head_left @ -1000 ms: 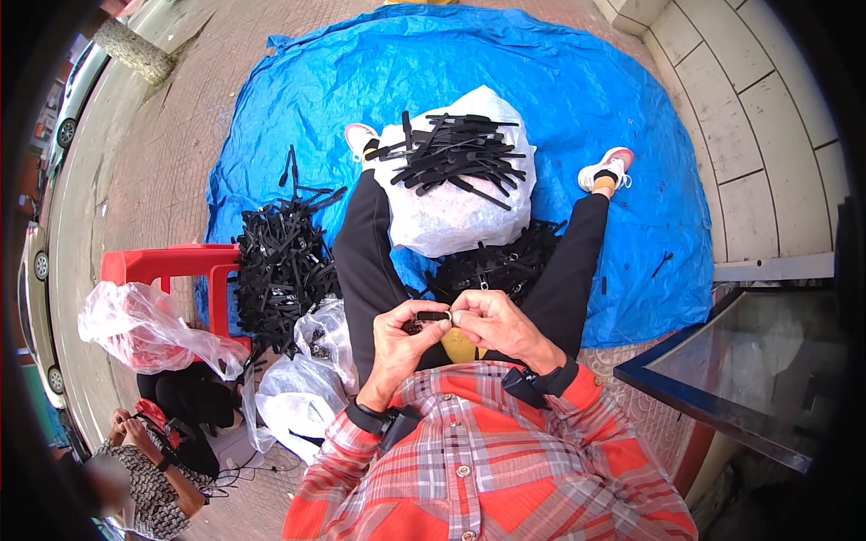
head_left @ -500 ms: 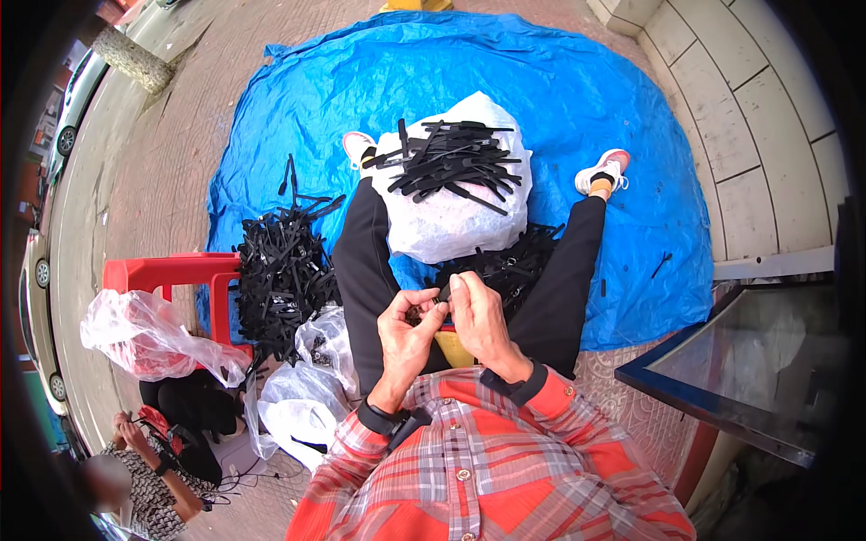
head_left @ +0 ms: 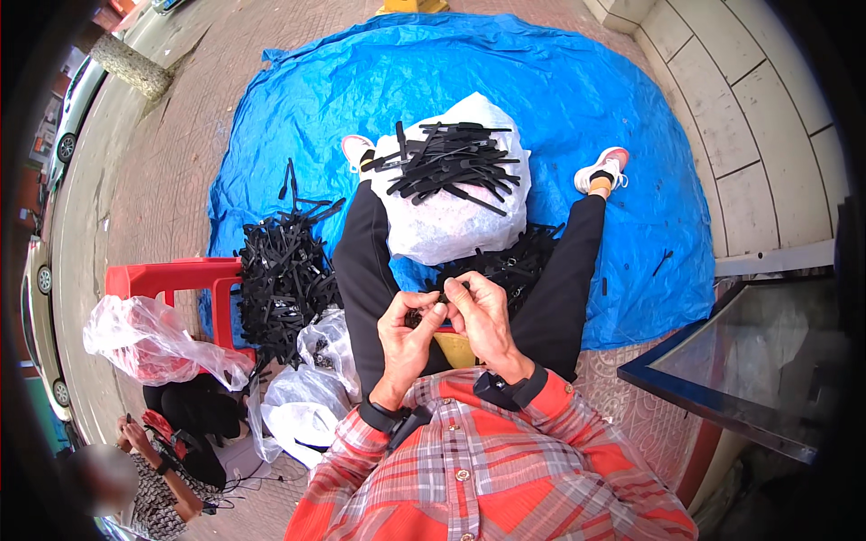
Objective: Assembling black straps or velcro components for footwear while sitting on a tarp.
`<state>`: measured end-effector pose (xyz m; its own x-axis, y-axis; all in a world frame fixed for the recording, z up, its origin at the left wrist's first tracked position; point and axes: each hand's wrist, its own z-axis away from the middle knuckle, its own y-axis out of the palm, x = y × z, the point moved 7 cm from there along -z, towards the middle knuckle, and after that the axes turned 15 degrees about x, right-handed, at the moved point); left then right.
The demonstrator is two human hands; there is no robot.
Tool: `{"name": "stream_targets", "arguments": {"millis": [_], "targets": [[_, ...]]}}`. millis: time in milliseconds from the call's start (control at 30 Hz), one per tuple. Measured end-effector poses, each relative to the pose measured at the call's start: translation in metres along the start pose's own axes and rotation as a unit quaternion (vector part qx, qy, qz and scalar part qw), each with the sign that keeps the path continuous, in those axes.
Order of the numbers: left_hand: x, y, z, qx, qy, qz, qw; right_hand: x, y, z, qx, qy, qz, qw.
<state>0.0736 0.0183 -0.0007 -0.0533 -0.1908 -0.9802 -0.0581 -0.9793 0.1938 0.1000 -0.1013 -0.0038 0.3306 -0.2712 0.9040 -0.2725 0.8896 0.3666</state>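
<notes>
My left hand (head_left: 406,338) and my right hand (head_left: 483,320) meet in front of my chest, both with fingers pinched together. Between the fingertips is a small black strap (head_left: 443,297), mostly covered by the fingers. Just beyond the hands, more black straps (head_left: 514,266) lie heaped between my legs. A stuffed white sack (head_left: 442,230) stands farther out, with a loose stack of finished-looking black straps (head_left: 456,160) on top. Under my hands a bit of a yellow object (head_left: 458,350) shows.
A large heap of black straps (head_left: 284,288) lies left of my leg on the blue tarp (head_left: 577,99). Beside it are a red plastic stool (head_left: 171,275) and clear plastic bags (head_left: 307,397). A dark-framed glass panel (head_left: 722,352) stands at right. Another person (head_left: 162,487) sits at lower left.
My right fingers have shifted slightly and curled closer over the strap, which shows less now. My left hand stays nearly in place. The stack on the sack looks the same.
</notes>
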Motion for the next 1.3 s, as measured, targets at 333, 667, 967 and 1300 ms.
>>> {"name": "stream_targets", "arguments": {"millis": [333, 667, 967, 1300], "targets": [[0.009, 0.005, 0.003, -0.043, -0.078, 0.186, 0.978, 0.002, 0.003, 0.001, 0.02, -0.002, 0.023, 1.0], [0.008, 0.002, 0.005, -0.032, -0.091, 0.167, 0.981, -0.005, 0.004, 0.003, 0.036, 0.04, -0.035, 0.998], [0.008, 0.0, 0.002, 0.007, -0.095, 0.172, 0.98, -0.007, 0.005, 0.004, 0.043, 0.052, -0.099, 0.993], [0.007, 0.002, 0.0, 0.022, -0.112, 0.169, 0.979, -0.003, 0.004, 0.005, 0.042, 0.047, -0.094, 0.994]]}}
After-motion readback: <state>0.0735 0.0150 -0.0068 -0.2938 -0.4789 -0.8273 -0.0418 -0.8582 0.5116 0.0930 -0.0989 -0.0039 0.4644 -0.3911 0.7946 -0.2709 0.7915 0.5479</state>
